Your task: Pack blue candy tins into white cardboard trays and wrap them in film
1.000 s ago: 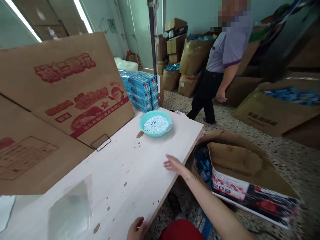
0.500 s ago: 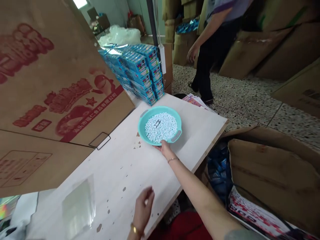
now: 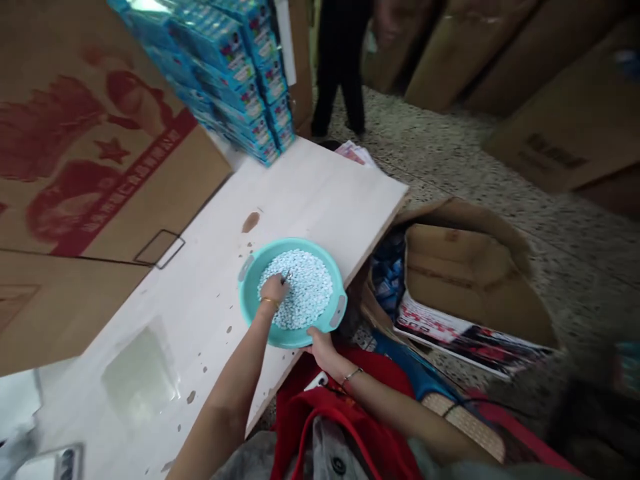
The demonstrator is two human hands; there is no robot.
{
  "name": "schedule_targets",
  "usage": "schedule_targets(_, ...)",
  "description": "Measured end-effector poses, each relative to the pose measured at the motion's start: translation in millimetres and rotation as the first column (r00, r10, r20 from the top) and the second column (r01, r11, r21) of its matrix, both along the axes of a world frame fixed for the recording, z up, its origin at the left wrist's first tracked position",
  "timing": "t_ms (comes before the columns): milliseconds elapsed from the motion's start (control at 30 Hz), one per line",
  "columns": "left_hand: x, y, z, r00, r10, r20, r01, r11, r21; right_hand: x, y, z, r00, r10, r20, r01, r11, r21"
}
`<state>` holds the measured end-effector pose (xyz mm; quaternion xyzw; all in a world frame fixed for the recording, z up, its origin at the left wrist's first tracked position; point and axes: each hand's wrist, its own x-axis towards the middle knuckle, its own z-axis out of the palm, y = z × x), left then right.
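Note:
A turquoise plastic basin [image 3: 251, 313] with grey handle patches stands near the front edge of the white table. It holds a heap of small pale-blue pellets [image 3: 309, 293]. My right hand [image 3: 320, 347] grips the basin's near rim, thumb on top and fingers below. Inside the basin, my left hand [image 3: 274, 288] is closed over the pellets at the left. A small dark, partly shiny object [image 3: 285, 279] shows at its fingertips; its kind is too blurred to make out.
A large printed carton [image 3: 165, 173] stands along the left, with stacked blue boxes [image 3: 240, 87] behind. Clear plastic sheets [image 3: 140, 377] lie at the table's left. An open carton [image 3: 450, 267] with blue packets sits right of the table. A person [image 3: 345, 60] stands on the floor beyond.
The basin has come closer to my body, with my right hand still on its rim. My left hand has moved from above the table into the basin, onto the dark object. The view has tilted down.

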<state>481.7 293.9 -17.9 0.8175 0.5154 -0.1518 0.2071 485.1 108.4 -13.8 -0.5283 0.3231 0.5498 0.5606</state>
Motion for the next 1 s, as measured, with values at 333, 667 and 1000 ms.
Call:
schedule_targets(333,-25.9,-45.6,18.4,0.864,-0.145,0.482,0.064,0.982,0.180,-1.7,-8.3,-13.4,0.997,0.048,0.054,-0.050,0.998,0.046)
schedule_targets(667,-48.0,-57.7,3.5,0.913,-0.112,0.393,0.069,0.990,0.122,-1.3,-17.3,-16.6,0.991,0.074,0.115,-0.081,0.995,0.056)
schedule_targets(1000,-30.1,-59.9,3.1,0.951,-0.297,0.082,0.292,0.954,0.068,0.5,-42.6,-14.4,0.974,0.154,0.163,-0.173,0.979,0.109)
